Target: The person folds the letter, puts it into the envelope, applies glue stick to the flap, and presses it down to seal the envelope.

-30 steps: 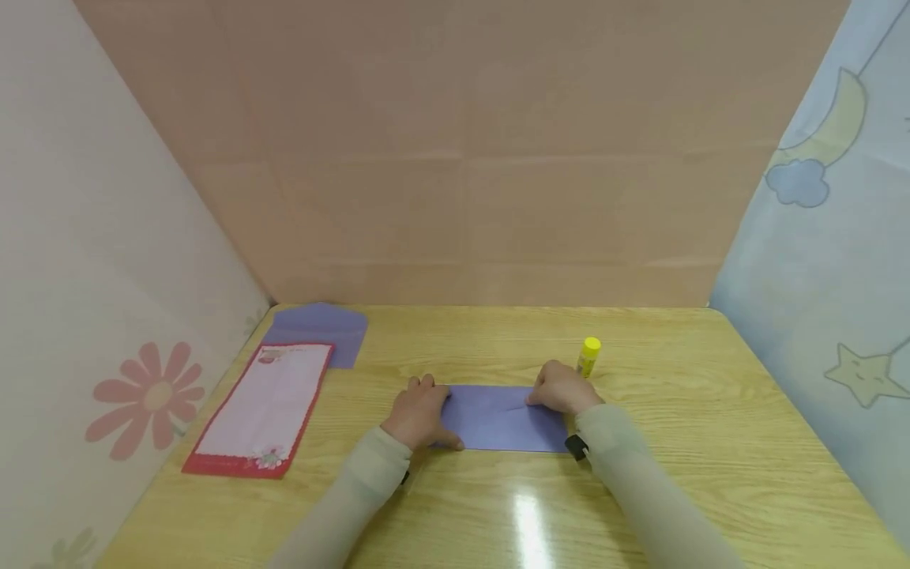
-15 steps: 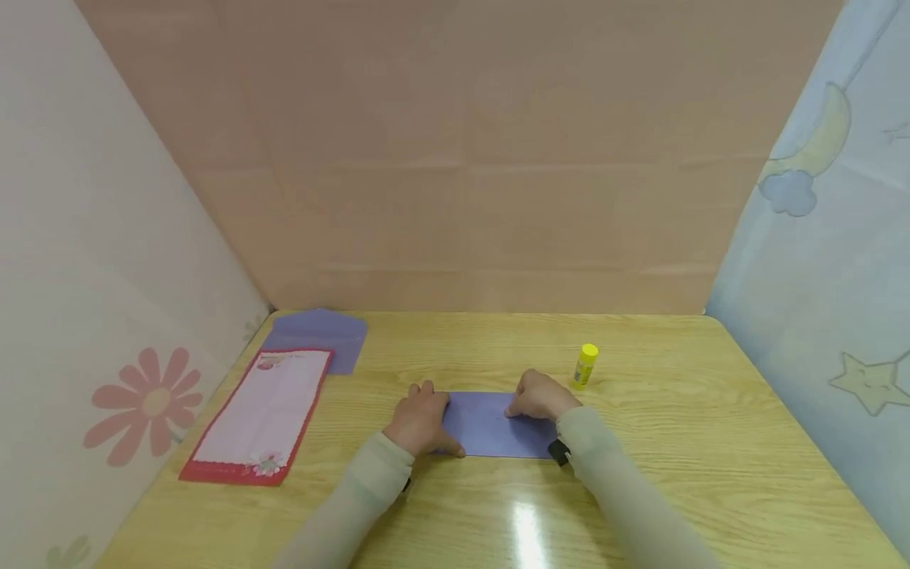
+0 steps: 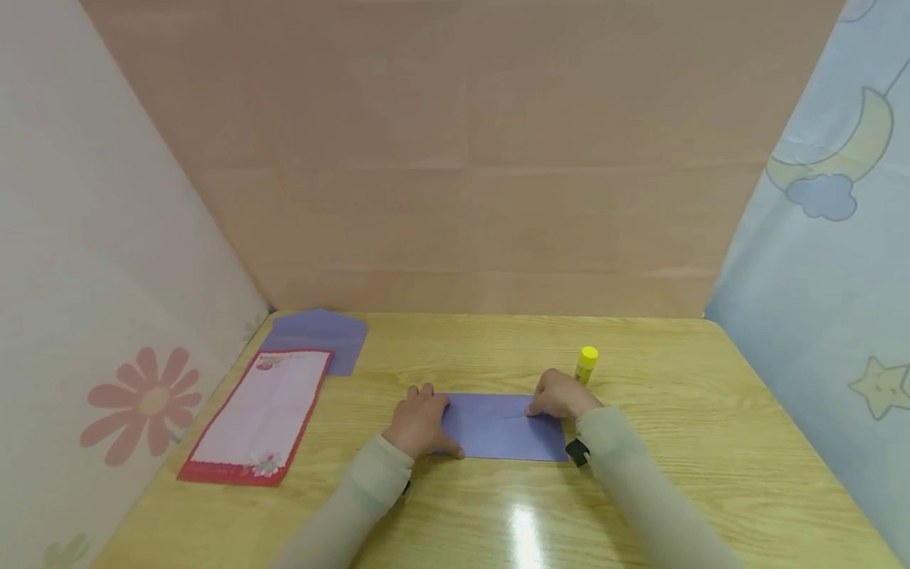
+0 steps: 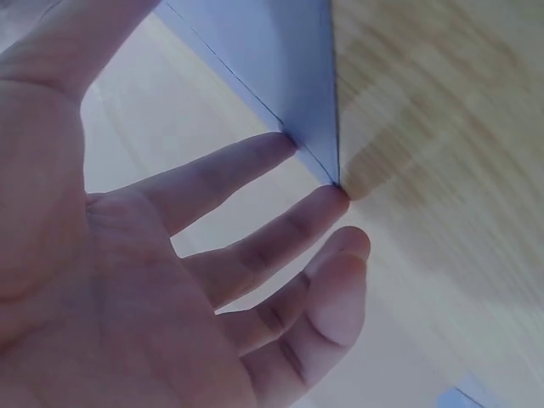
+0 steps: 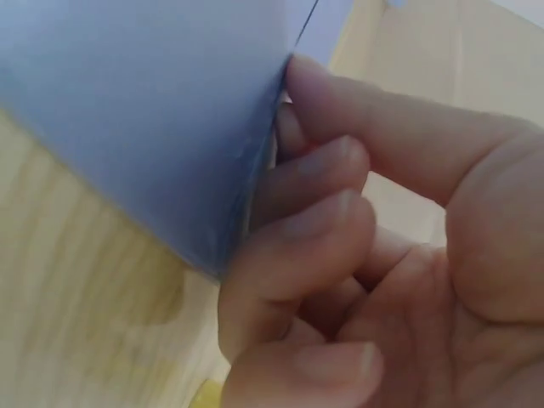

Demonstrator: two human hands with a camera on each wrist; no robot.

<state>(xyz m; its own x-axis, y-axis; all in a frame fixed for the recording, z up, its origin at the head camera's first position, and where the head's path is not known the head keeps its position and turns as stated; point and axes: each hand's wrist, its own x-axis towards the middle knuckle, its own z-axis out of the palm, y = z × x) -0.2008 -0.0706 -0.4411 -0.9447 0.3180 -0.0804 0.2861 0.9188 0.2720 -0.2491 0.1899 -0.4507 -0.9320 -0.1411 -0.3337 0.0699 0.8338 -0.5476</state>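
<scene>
A purple envelope (image 3: 490,431) lies flat on the table, and a fold line shows near its right part. My left hand (image 3: 418,424) rests on its left end with fingers spread. In the left wrist view two fingertips (image 4: 333,197) of the left hand touch the envelope's corner. My right hand (image 3: 559,393) is over the right part with fingers curled in. In the right wrist view the right thumb (image 5: 308,78) presses at the edge line of the paper (image 5: 153,110), beside the curled fingers.
A yellow glue stick (image 3: 586,365) stands upright behind the right hand. At the left lies a red-bordered letter sheet (image 3: 266,411), overlapping a second purple envelope (image 3: 320,324) with its flap raised toward the back. Printed cloth walls border the wooden table (image 3: 711,442).
My right hand slid left along the purple envelope, then back right to about where it was. The left hand has stayed on the left end. The head view has shifted slightly.
</scene>
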